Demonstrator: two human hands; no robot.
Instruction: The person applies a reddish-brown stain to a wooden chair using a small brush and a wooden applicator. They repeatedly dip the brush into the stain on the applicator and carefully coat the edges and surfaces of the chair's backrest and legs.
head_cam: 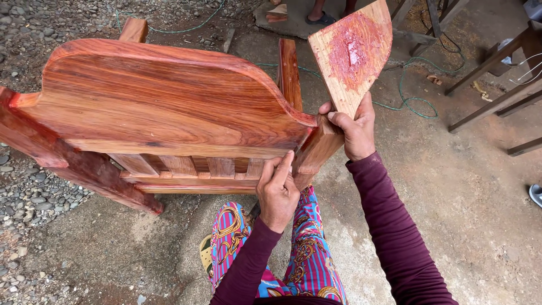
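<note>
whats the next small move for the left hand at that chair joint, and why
Probably press the fingertip on along the seam. The left hand already has a finger against the joint where the chair back meets the post, and the right hand holds a wood scrap smeared with reddish paste nearby, so more filler is within reach if the gap needs it.

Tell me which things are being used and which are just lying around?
In use: reddish wooden chair back; wooden board smeared with red filler, held by right hand; left hand pressing a chair joint.

Lying about: green cord; gravel; wooden frames; wood offcut.
</note>
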